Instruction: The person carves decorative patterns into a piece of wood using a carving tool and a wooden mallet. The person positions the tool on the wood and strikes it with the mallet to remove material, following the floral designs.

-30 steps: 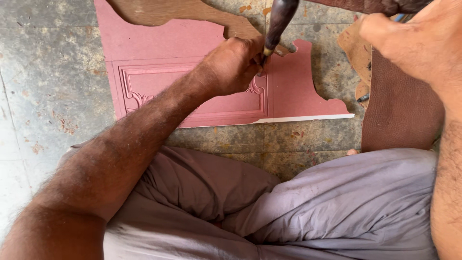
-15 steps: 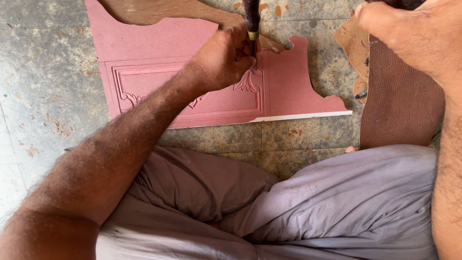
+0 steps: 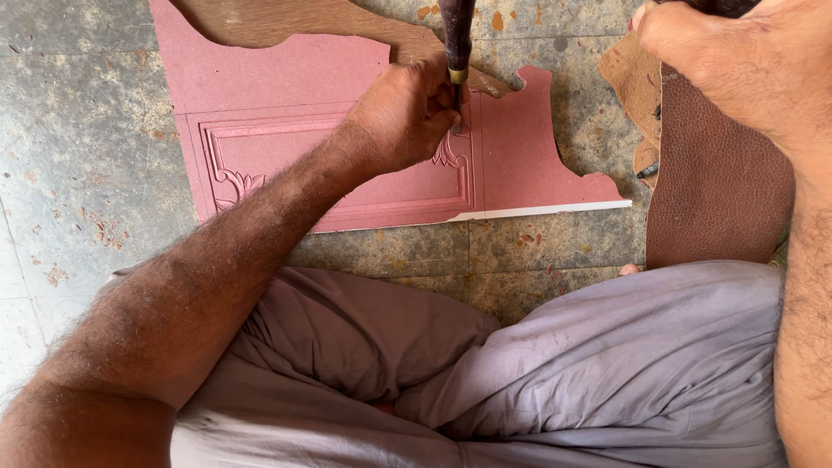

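My left hand (image 3: 407,113) is closed around an upright chisel (image 3: 457,35) with a dark wooden handle and a brass ferrule. Its tip, hidden behind my fingers, rests on the carved border of a flat pink board (image 3: 286,78) lying on the floor. The board has a raised frame and a scroll ornament. My right hand (image 3: 737,69) is raised at the upper right, apart from the chisel, fingers curled on a dark tool handle (image 3: 724,5) that is almost entirely out of frame.
A brown wooden cut-out (image 3: 329,22) lies over the board's far edge. A brown leather-like mat (image 3: 719,182) lies to the right, with a small dark tool (image 3: 648,171) at its edge. My crossed legs in grey cloth (image 3: 537,381) fill the near side, above the worn stone floor (image 3: 78,130).
A second ago the dark tool in my right hand was over the chisel's top. My right hand has since drawn back to the right, and the chisel stands more upright.
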